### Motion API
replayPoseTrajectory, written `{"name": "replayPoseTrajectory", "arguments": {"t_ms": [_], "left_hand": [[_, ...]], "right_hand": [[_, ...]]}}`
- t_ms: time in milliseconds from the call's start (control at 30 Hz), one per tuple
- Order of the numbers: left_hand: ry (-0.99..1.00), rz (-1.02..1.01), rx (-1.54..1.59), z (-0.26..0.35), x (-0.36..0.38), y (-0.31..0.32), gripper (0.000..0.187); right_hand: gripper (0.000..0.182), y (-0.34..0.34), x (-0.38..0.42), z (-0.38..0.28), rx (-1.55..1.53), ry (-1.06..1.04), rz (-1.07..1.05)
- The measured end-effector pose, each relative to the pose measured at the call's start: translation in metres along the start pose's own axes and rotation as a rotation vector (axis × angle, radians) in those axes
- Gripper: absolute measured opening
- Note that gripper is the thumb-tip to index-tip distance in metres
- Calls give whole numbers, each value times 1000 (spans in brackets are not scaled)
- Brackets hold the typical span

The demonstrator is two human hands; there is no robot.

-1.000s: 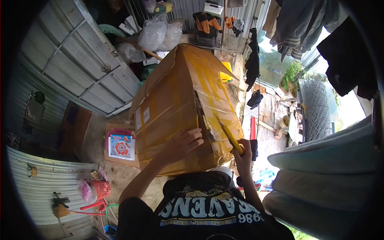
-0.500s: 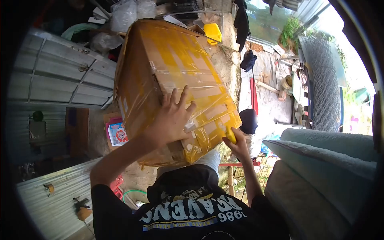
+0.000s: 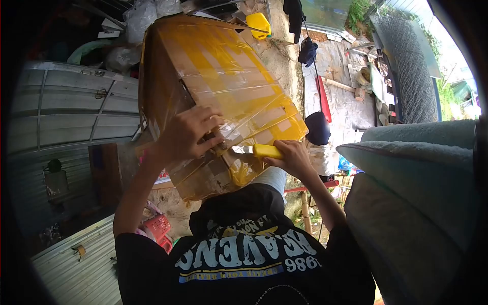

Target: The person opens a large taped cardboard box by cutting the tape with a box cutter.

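Observation:
A large cardboard box (image 3: 218,86), wrapped in clear and yellow tape, leans upright against my legs. My left hand (image 3: 194,129) is on its near side, the fingers bent and hooked at the edge of a dark gap in the cardboard. In my right hand (image 3: 292,158) is a yellow-handled knife (image 3: 267,151). Its short pale blade points left, lying against the taped face just right of my left fingertips. Crumpled yellow tape covers the box corner below the blade.
Rolled pale blue padding (image 3: 406,152) stands close on the right. A metal-framed panel (image 3: 66,101) is at the left, with a red plastic basket (image 3: 157,229) lower down. A yellow container (image 3: 258,24) sits beyond the box. Farther right is a wire mesh roll (image 3: 409,66).
My left hand has gone from spread flat on the box to bent fingers at the gap. My right hand has brought the knife up and left, its blade now against the tape.

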State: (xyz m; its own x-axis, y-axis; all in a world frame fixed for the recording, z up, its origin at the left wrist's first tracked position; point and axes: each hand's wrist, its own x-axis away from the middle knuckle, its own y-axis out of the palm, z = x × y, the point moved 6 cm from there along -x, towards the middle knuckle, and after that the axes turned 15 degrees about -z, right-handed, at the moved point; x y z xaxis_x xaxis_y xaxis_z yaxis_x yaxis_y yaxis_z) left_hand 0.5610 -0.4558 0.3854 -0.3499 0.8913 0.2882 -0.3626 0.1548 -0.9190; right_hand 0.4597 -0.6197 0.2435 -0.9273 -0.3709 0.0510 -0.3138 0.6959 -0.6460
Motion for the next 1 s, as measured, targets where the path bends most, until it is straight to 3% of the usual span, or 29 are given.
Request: {"name": "replayPoseTrajectory", "arguments": {"t_ms": [100,200,433,500,833,1000], "left_hand": [[-17,-8,125,-8,7,-4,42],[50,30,44,-1,2,-7,48],[253,85,-201,0,-8,0,43],[267,193,-315,0,-3,8,38],[330,400,-381,4,2,19,34],[226,387,-346,-4,-2,22,34]], "right_hand": [[39,4,11,-4,-1,93,2],[39,10,18,-15,-12,68,45],[43,9,13,-33,-24,246,49],[44,9,13,-30,0,297,37],[39,-1,15,-22,19,195,65],[37,-4,36,-13,18,169,79]]}}
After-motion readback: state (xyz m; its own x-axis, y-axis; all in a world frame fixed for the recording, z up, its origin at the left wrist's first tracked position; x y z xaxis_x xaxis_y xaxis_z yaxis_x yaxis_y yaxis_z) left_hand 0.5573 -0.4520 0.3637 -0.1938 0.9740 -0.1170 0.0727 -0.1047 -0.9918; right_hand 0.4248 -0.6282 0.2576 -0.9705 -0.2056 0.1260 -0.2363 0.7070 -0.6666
